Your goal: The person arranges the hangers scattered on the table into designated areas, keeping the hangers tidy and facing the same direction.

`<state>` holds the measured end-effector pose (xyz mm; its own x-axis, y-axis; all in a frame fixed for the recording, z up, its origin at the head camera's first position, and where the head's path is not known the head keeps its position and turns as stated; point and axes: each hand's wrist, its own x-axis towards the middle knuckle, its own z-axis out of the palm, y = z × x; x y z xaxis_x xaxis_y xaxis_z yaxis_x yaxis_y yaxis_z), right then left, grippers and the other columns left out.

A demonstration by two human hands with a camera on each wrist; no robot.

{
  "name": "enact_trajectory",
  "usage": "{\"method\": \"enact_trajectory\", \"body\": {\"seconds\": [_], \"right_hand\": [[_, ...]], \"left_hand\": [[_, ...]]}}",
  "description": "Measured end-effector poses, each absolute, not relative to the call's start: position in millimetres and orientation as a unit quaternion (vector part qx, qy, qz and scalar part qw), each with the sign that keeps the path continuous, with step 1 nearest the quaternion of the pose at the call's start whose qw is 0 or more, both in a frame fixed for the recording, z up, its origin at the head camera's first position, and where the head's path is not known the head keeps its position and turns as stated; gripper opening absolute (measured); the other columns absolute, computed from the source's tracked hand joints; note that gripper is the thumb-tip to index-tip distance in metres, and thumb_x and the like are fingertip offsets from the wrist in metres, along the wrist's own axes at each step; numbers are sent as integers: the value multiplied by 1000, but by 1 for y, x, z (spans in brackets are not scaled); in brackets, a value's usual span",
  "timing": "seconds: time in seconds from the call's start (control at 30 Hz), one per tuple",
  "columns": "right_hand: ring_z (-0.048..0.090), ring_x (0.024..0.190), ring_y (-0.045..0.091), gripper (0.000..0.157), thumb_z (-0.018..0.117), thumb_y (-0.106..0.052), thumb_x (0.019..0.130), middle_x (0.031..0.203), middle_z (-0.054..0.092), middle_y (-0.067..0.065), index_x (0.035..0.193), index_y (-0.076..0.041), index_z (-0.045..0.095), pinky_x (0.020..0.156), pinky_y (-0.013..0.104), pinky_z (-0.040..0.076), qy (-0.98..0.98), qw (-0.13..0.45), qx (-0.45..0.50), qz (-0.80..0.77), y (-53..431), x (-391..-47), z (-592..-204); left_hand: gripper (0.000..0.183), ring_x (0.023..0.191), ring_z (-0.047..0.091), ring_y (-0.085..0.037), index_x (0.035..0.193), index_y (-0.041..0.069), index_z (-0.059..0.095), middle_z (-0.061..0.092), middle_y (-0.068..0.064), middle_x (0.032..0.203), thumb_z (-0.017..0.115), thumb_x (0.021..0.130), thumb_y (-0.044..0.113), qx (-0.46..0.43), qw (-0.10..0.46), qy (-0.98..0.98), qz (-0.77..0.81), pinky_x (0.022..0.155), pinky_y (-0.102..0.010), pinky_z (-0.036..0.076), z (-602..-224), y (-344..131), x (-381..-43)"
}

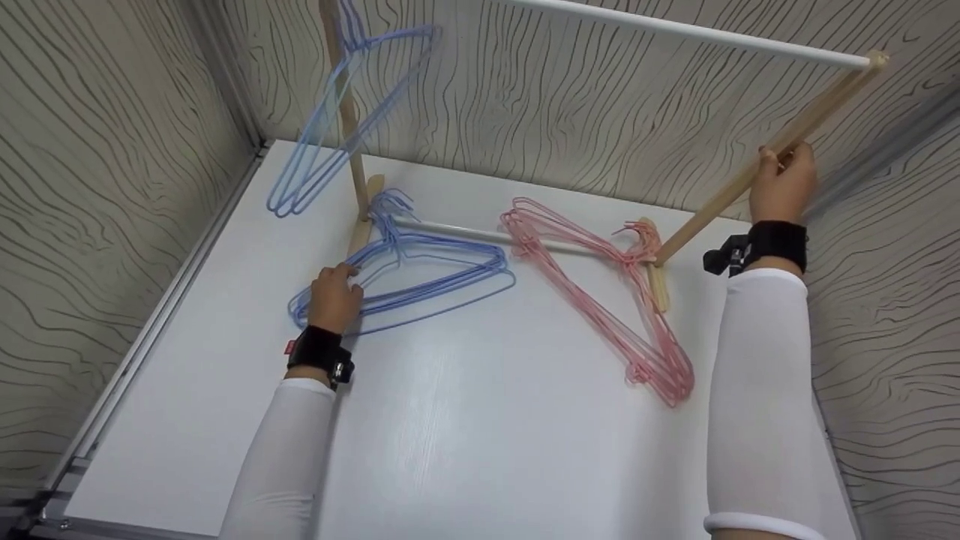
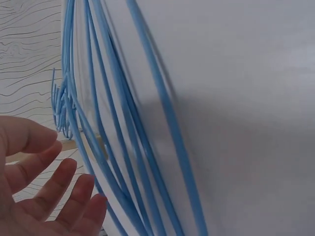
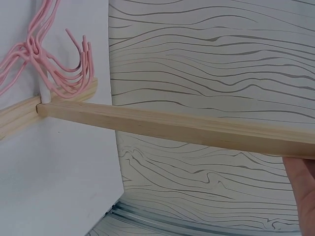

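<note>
My left hand [image 1: 335,298] is over the left end of a pile of blue hangers [image 1: 442,291] on the table. In the left wrist view its loosely bent fingers [image 2: 66,179] are beside the blue wires, with nothing held between thumb and fingers. My right hand [image 1: 784,182] grips the right wooden post [image 1: 720,201] of a clothes rack partway up. Only the edge of that hand shows in the right wrist view, under the post [image 3: 172,125]. A few blue hangers [image 1: 322,142] hang near the rack's left post [image 1: 347,112].
Pink hangers [image 1: 592,300] lie in a pile near the right post's foot, their hooks [image 3: 81,73] bunched together. A white top rail [image 1: 690,31] and a lower rail [image 1: 450,232] join the posts. Patterned walls [image 1: 540,105] enclose the white table [image 1: 465,435].
</note>
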<state>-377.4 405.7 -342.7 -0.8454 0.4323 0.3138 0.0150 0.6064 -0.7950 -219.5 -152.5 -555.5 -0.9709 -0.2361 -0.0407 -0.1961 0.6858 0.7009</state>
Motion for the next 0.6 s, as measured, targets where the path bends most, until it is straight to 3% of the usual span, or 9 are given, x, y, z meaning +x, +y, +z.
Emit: {"method": "enact_trajectory", "body": {"seconds": [0.6], "right_hand": [[56, 124, 12, 37, 47, -28, 107, 138, 60, 9, 137, -7, 53, 99, 21, 45, -865, 244, -130, 419, 405, -375, -342]], "left_hand": [[24, 108, 59, -49, 112, -15, 65, 63, -34, 111, 54, 94, -3, 92, 57, -926, -361, 95, -56, 48, -574, -160, -211]]}}
